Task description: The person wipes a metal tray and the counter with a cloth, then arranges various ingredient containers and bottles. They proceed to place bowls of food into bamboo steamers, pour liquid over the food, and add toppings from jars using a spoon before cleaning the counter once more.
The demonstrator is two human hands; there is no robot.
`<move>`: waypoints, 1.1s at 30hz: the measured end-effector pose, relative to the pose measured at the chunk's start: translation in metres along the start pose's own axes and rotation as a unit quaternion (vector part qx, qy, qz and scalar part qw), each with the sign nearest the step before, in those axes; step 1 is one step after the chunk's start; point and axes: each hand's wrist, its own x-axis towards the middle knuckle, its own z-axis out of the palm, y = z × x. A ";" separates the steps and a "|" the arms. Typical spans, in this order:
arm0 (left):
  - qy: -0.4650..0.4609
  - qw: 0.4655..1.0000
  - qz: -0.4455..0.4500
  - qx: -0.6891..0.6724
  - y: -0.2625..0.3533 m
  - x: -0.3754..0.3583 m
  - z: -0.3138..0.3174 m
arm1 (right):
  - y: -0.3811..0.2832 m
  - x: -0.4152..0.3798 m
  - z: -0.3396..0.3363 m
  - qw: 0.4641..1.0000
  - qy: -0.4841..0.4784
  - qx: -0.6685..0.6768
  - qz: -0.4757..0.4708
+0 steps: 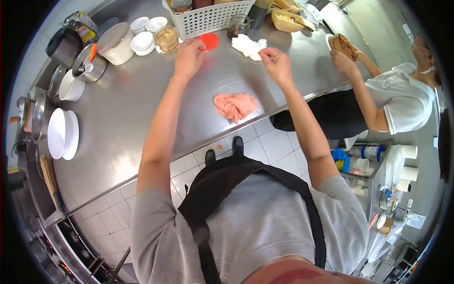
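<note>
My left hand (190,60) is at the back of the steel counter with its fingers closed at the left edge of a round red lid (208,41). Beside that hand stands a glass jar (166,39) with tan contents. My right hand (276,65) has its thumb and fingers drawn together at the right edge of a crumpled white cloth (248,46); whether they pinch it is hidden. A crumpled pink cloth (235,106) lies near the counter's front edge, apart from both hands.
A white perforated basket (215,21) stands behind, near a dark jar (239,25) and a yellow tub (286,22). Bowls, a lidded white container (117,43) and a pot (91,68) line the left. At right, a co-worker (392,94) holds a tray of brown food (344,46).
</note>
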 end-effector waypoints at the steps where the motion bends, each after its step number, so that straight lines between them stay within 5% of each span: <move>1: 0.042 0.997 0.060 0.000 0.002 -0.006 -0.004 | 0.006 0.006 -0.004 1.000 0.004 -0.022 0.009; 5: 0.087 0.992 0.093 0.020 0.010 -0.010 -0.004 | -0.003 0.031 -0.010 0.994 -0.068 -0.079 -0.015; 7: 0.009 0.983 -0.097 -0.153 0.005 -0.004 0.003 | 0.030 0.047 0.006 0.981 -0.077 -0.140 -0.109; 8: 0.012 0.984 -0.098 -0.150 0.005 -0.001 0.002 | 0.047 0.052 0.013 0.955 -0.086 -0.202 -0.200; 10: -0.022 0.920 -0.229 -0.318 0.004 0.002 -0.004 | 0.054 0.045 0.027 0.947 -0.132 -0.216 -0.197; 15: -0.001 0.928 -0.203 -0.314 0.014 0.009 -0.020 | 0.038 0.062 0.055 0.959 -0.175 -0.128 -0.183; 20: 0.000 0.928 -0.193 -0.319 0.023 0.034 -0.014 | 0.020 0.063 0.122 0.922 -0.147 -0.228 -0.278; 22: -0.028 0.886 -0.196 -0.421 0.030 0.045 -0.004 | 0.017 0.056 0.110 0.925 -0.145 -0.212 -0.280; 24: 0.003 0.871 -0.159 -0.465 0.036 0.053 0.014 | 0.026 0.056 0.088 0.932 -0.171 0.012 -0.320; 25: 0.035 0.852 -0.121 -0.507 0.039 0.059 0.023 | 0.032 0.055 0.075 0.932 -0.168 0.011 -0.322; 27: 0.041 0.843 -0.133 -0.519 0.051 0.069 0.032 | 0.040 0.057 0.051 0.980 -0.163 0.030 -0.109; 28: 0.057 0.839 -0.122 -0.527 0.054 0.073 0.038 | 0.041 0.064 0.045 0.980 -0.163 0.028 -0.111; 30: 0.078 0.823 -0.133 -0.546 0.060 0.080 0.048 | 0.039 0.078 0.032 0.994 -0.031 0.013 0.102; 33: 0.109 0.819 -0.136 -0.547 0.056 0.091 0.070 | 0.050 0.094 0.061 0.999 0.049 0.011 -0.017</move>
